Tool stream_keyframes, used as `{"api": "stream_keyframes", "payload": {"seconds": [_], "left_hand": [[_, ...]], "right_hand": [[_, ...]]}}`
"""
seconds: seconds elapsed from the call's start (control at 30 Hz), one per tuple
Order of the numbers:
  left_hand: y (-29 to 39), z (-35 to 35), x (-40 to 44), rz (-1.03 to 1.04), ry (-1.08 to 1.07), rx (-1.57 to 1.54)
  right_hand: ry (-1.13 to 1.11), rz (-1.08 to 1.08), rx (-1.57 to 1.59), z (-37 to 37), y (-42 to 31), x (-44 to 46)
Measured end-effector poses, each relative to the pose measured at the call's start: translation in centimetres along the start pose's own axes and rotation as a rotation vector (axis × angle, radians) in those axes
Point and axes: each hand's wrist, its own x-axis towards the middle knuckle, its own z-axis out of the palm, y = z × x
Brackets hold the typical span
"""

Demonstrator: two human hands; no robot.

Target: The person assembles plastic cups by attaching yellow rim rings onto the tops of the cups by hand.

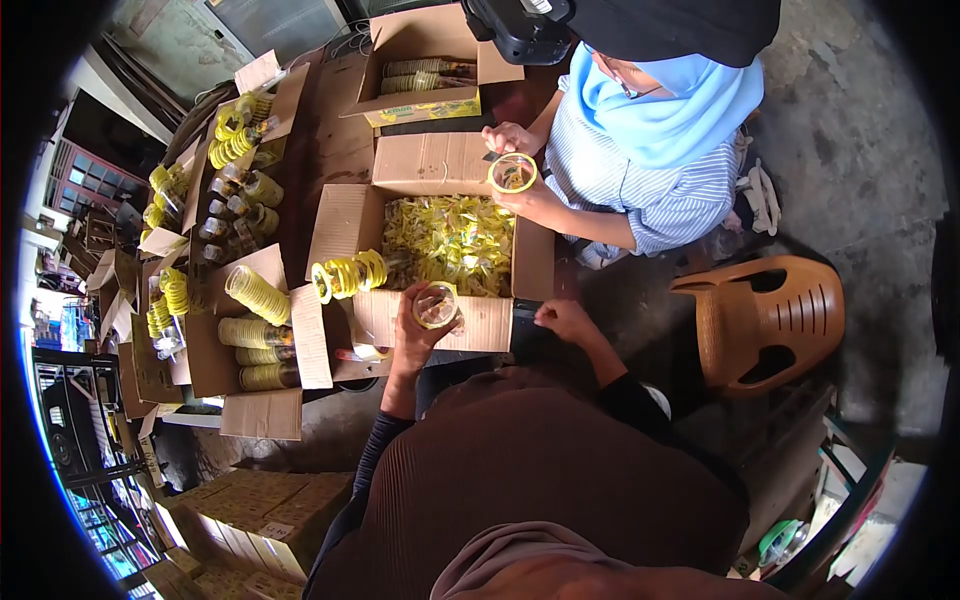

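My left hand (412,338) is wrapped round a clear plastic cup (435,305) with a yellow rim, over the near flap of an open carton (432,322). Small yellow packets (450,235) fill that carton. To the right of the near flap is my right hand (565,318), its fingers curled; whether they hold anything is too small to tell. Across the carton, a co-worker's hand (535,203) holds another yellow-rimmed cup (512,174). Yellow-rimmed cups (350,276) lie in a row at the carton's left edge.
Open cartons with stacked cups (258,294) stand at the left, and another carton (418,108) is at the back. The co-worker (640,170) is across from me. A brown plastic chair (775,320) is at the right; closed boxes (260,510) are at the lower left.
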Motion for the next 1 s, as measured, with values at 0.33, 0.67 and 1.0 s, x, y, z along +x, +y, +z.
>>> {"api": "stream_keyframes", "payload": {"seconds": [0.33, 0.67, 1.0], "left_hand": [[0.3, 2.3, -0.1, 0.079, -0.166, 0.193], [0.7, 1.8, -0.2, 0.088, -0.189, 0.232], [1.3, 0.3, -0.4, -0.003, -0.156, 0.023]], "right_hand": [[-0.169, -0.264, 0.615, 0.9, -10.0, 0.9], [-0.199, -0.135, 0.792, 1.1, -10.7, 1.4], [-0.212, -0.009, 0.975, 3.5, -12.3, 2.3]]}}
